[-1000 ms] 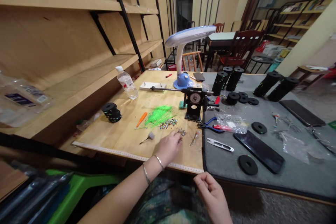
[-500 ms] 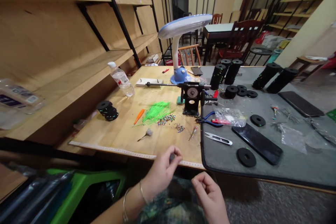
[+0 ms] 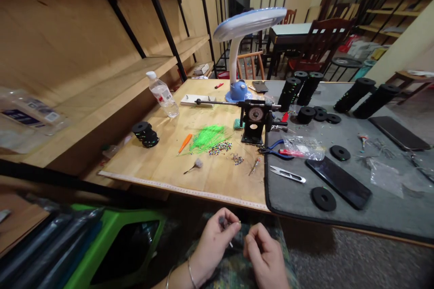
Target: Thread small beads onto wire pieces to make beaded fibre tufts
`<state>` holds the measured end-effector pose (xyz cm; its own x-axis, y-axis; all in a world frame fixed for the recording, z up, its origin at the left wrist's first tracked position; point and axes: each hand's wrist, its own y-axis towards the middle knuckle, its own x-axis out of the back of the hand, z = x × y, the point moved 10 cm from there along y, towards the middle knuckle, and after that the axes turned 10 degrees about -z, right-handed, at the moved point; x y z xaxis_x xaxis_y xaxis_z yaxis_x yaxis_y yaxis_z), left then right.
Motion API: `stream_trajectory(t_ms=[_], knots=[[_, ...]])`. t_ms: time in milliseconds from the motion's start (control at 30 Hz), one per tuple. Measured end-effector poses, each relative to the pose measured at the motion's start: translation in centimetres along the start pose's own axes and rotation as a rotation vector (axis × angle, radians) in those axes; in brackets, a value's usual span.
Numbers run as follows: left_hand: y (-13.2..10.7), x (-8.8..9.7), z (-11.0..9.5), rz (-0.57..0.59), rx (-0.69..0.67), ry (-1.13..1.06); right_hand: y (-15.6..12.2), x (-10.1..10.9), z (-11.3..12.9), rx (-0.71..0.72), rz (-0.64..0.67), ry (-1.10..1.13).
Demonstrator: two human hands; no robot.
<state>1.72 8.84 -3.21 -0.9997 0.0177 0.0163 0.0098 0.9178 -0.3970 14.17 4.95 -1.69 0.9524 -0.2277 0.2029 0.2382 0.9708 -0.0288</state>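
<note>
Below the table's front edge, over my lap, my left hand (image 3: 219,237) is closed in a pinch. A small greyish item shows between its fingers and a thin pale tip pokes out beneath; its kind is too small to tell. Just to the right, apart from it, my right hand (image 3: 264,253) has its thumb and fingertips pressed together, and whatever they may hold is hidden. On the wood beyond lie bright green strands (image 3: 208,137), a heap of coloured beads (image 3: 220,147), an orange-handled tool (image 3: 185,143) and a small tool with a grey tuft (image 3: 197,163).
A black hand-cranked winder (image 3: 254,122) stands mid-table before a blue-white lamp (image 3: 238,90). Left are a water bottle (image 3: 164,97) and stacked black foam spools (image 3: 145,134). The grey mat (image 3: 288,201) bears blue-handled pliers (image 3: 276,149), thread snips (image 3: 288,174), a phone (image 3: 339,183) and more spools.
Both hands have drawn lower, away from the table edge, and closer together. My left hand has shifted right and still pinches the small item. The camera view has shifted slightly.
</note>
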Motion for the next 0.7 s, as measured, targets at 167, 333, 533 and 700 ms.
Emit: stream_trajectory(t_ms=[167,333,533,700], knots=[[0.03,0.51,-0.31,-0.038,-0.051,0.064,-0.04,-0.14,0.22,0.041,0.013,-0.035],[0.21,0.52,-0.20,-0.038,-0.062,0.062,0.09,-0.05,-0.03,0.069,-0.013,-0.078],[0.27,0.64,-0.28,-0.052,-0.076,0.088,0.08,0.06,-0.13,0.086,-0.031,-0.115],[0.23,0.63,-0.19,-0.051,-0.071,0.069,0.09,0.14,-0.14,0.093,-0.040,-0.118]])
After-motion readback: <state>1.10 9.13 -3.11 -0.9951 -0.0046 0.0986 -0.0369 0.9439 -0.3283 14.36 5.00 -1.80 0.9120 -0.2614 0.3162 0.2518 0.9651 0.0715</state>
